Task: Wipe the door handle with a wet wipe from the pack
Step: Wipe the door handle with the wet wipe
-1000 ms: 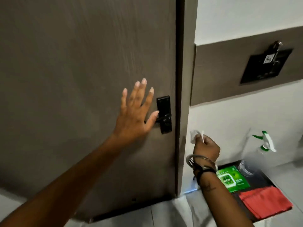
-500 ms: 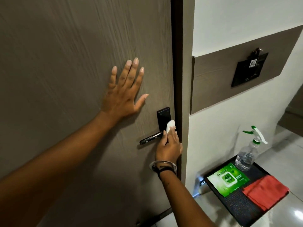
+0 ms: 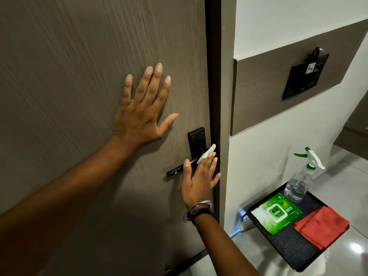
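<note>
A black lever door handle (image 3: 176, 169) with a black backplate (image 3: 196, 138) sits on the grey-brown door (image 3: 69, 76). My right hand (image 3: 198, 181) presses a white wet wipe (image 3: 206, 154) against the handle near the backplate, thumb over the lever. My left hand (image 3: 144, 112) lies flat on the door above and left of the handle, fingers spread, holding nothing. The green wet wipe pack (image 3: 276, 213) lies on a black tray (image 3: 294, 250) at the lower right.
On the tray stand a clear spray bottle (image 3: 300, 182) with a green-white trigger and a folded red cloth (image 3: 322, 228). The door frame (image 3: 214, 66) runs down beside the handle. A dark wall plate (image 3: 304, 76) hangs on the right wall panel.
My right hand carried the wipe from beside the wall onto the handle and now lies over the lever. My left hand moved up the door and rests flat above the handle.
</note>
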